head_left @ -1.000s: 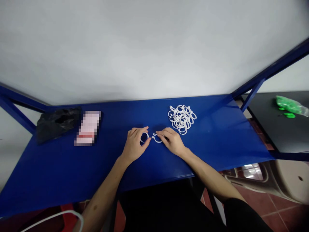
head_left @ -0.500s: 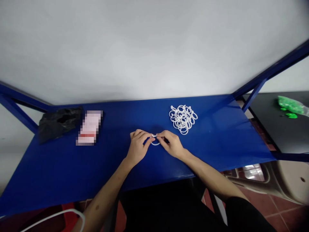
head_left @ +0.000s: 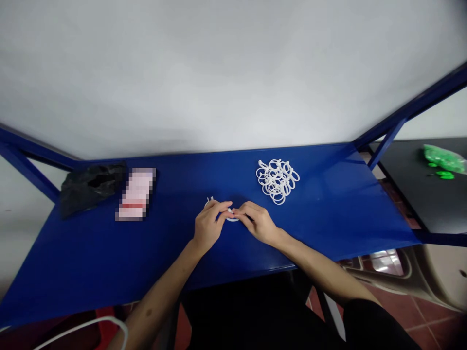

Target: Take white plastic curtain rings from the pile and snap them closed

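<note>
Close together over the blue table (head_left: 171, 199), both my hands pinch a white plastic ring (head_left: 232, 219) with a small joint between the fingertips. My left hand (head_left: 210, 223) grips its left side. On the opposite side, the fingers and thumb of my right hand (head_left: 257, 221) press on it. The fingers cover most of the ring; only its lower curve and a bit near the joint show. Another white piece (head_left: 209, 200) sticks out behind my left fingers, mostly hidden. A pile of similar white rings (head_left: 276, 180) lies beyond my right hand.
On the left lie a crumpled black plastic bag (head_left: 91, 187) and a blurred pink-white rectangular item (head_left: 136, 194). At the right, a black table (head_left: 434, 206) bears a bag of green pieces (head_left: 443, 158). A beige chair (head_left: 434, 277) stands below it.
My hands have drawn slightly nearer and lower, with the ring in them. My left fingers have curled in, and a white piece now shows behind them. The pile is unchanged.
</note>
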The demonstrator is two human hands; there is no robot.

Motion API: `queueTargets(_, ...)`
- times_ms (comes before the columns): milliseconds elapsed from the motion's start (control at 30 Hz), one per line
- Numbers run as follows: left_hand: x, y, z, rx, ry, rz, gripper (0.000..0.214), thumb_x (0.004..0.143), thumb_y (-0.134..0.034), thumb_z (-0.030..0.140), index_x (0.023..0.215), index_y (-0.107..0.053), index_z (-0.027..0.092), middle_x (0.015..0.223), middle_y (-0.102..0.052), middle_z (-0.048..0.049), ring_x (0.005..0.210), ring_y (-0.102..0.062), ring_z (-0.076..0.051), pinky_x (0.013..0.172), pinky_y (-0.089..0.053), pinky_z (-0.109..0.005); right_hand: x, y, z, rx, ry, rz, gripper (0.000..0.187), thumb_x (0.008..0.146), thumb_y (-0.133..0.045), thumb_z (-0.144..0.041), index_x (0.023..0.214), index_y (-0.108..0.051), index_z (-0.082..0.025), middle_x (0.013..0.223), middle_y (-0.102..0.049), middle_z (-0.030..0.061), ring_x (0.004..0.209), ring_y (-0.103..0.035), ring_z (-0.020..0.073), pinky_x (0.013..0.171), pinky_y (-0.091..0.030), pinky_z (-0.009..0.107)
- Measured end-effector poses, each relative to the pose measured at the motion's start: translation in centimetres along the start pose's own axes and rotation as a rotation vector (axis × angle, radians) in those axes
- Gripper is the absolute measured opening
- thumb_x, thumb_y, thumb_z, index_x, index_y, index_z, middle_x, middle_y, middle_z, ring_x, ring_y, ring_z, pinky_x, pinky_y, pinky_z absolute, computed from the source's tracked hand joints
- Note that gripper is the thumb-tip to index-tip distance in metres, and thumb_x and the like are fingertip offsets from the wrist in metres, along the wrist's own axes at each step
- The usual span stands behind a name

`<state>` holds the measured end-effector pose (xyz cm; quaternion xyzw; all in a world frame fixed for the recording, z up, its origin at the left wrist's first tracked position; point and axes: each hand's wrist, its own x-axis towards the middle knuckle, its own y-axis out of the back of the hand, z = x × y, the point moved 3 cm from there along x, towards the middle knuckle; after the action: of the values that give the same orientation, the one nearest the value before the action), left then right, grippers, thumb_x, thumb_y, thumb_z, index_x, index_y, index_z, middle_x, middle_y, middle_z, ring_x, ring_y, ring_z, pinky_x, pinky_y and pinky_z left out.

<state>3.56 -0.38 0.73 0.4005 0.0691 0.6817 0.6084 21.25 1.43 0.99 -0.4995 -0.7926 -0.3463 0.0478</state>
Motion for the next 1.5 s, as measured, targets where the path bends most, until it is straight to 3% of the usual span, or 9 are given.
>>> queueTargets(233, 0.1, -0.6, -0.1, 0.074, -0.126, -0.058, 0.024, 0.096, -0.063, 0.033, 0.118, -0.066, 0.026, 0.087, -0.076, -0.0010, 0.084, -0.070, -0.018, 0.084, -0.057, -0.035, 0.1, 0.3, 0.3, -0.112, 0.026, -0.027, 0.020, 0.104, -0.049, -0.024, 0.109, -0.068, -0.022, 0.094, -0.071, 0.0066, 0.086, -0.066, 0.0186, 0.080, -0.058, 0.036)
queueTargets(367, 1.0, 0.4, -0.6, 0.175, -0.096, -0.072, 0.038, 0.094, -0.064, 0.037, 0.129, -0.059, 0.022, 0.104, -0.075, -0.0061, 0.099, -0.065, -0.024, 0.092, -0.052, -0.041, 0.8, 2.5, 0.8, -0.264, -0.036, 0.159, 0.018, 0.102, -0.053, -0.025, 0.108, -0.070, -0.021, 0.102, -0.068, 0.0085, 0.094, -0.066, 0.0186, 0.083, -0.058, 0.035)
queueTargets(533, 1.3, 1.9, -2.5, 0.452, 0.072, -0.052, 0.031, 0.093, -0.062, 0.034, 0.120, -0.064, 0.019, 0.113, -0.068, -0.0128, 0.106, -0.059, -0.031, 0.089, -0.047, -0.046, 0.3, 7.8, 2.9, -0.528, -0.211, 0.465, 0.018, 0.099, -0.056, -0.025, 0.105, -0.071, -0.019, 0.097, -0.067, 0.0080, 0.089, -0.064, 0.0198, 0.080, -0.055, 0.036)
queueTargets(633, 1.2, 2.1, -3.4, 0.524, 0.129, -0.109, 0.027, 0.091, -0.061, 0.031, 0.115, -0.067, 0.020, 0.109, -0.068, -0.0126, 0.101, -0.058, -0.032, 0.083, -0.045, -0.046, -0.2, 10.1, 4.3, -0.653, -0.295, 0.540, 0.020, 0.098, -0.056, -0.026, 0.107, -0.071, -0.017, 0.091, -0.067, 0.0074, 0.081, -0.060, 0.0199, 0.081, -0.053, 0.038)
queueTargets(767, 1.1, 2.1, -3.8, 0.536, 0.135, -0.134, 0.020, 0.093, -0.057, 0.029, 0.107, -0.069, 0.021, 0.103, -0.069, -0.0114, 0.097, -0.057, -0.030, 0.080, -0.043, -0.044, -0.5, 11.0, 5.4, -0.721, -0.339, 0.558, 0.021, 0.096, -0.058, -0.028, 0.108, -0.070, -0.017, 0.091, -0.069, 0.0072, 0.080, -0.057, 0.0201, 0.083, -0.050, 0.039)
queueTargets(1067, 1.2, 2.0, -3.0, 0.422, 0.150, -0.113, 0.013, 0.094, -0.062, 0.027, 0.105, -0.066, 0.022, 0.095, -0.075, -0.0046, 0.093, -0.062, -0.028, 0.082, -0.045, -0.043, -0.1, 9.4, 3.6, -0.717, -0.223, 0.538, 0.021, 0.099, -0.057, -0.030, 0.112, -0.069, -0.019, 0.102, -0.069, 0.0096, 0.095, -0.058, 0.0241, 0.089, -0.049, 0.043)
queueTargets(1167, 1.2, 1.7, -2.4, 0.269, 0.122, -0.081, 0.012, 0.093, -0.064, 0.027, 0.105, -0.066, 0.024, 0.092, -0.076, -0.0021, 0.090, -0.066, -0.024, 0.085, -0.049, -0.042, 0.4, 6.8, 1.8, -0.607, -0.091, 0.416, 0.020, 0.099, -0.057, -0.025, 0.115, -0.067, -0.020, 0.104, -0.070, 0.0089, 0.097, -0.060, 0.0237, 0.089, -0.051, 0.042)
queueTargets(1333, 1.0, 1.0, -1.5, -0.076, 0.170, -0.072, 0.017, 0.090, -0.070, 0.035, 0.104, -0.067, 0.026, 0.102, -0.076, -0.0012, 0.088, -0.071, -0.017, 0.083, -0.056, -0.033, 0.5, 1.9, 0.3, -0.291, 0.008, 0.053, 0.026, 0.101, -0.058, -0.030, 0.125, -0.061, -0.021, 0.104, -0.070, 0.0077, 0.095, -0.065, 0.0210, 0.085, -0.057, 0.038)
queueTargets(1500, 0.9, 0.5, -1.6, -0.265, 0.334, -0.115, 0.022, 0.085, -0.074, 0.040, 0.099, -0.069, 0.025, 0.092, -0.078, -0.0006, 0.084, -0.074, -0.018, 0.082, -0.058, -0.032, 0.2, 0.4, 0.7, -0.117, -0.033, 0.016, 0.020, 0.103, -0.053, -0.028, 0.119, -0.061, -0.020, 0.103, -0.072, 0.0075, 0.089, -0.069, 0.0180, 0.081, -0.059, 0.034)
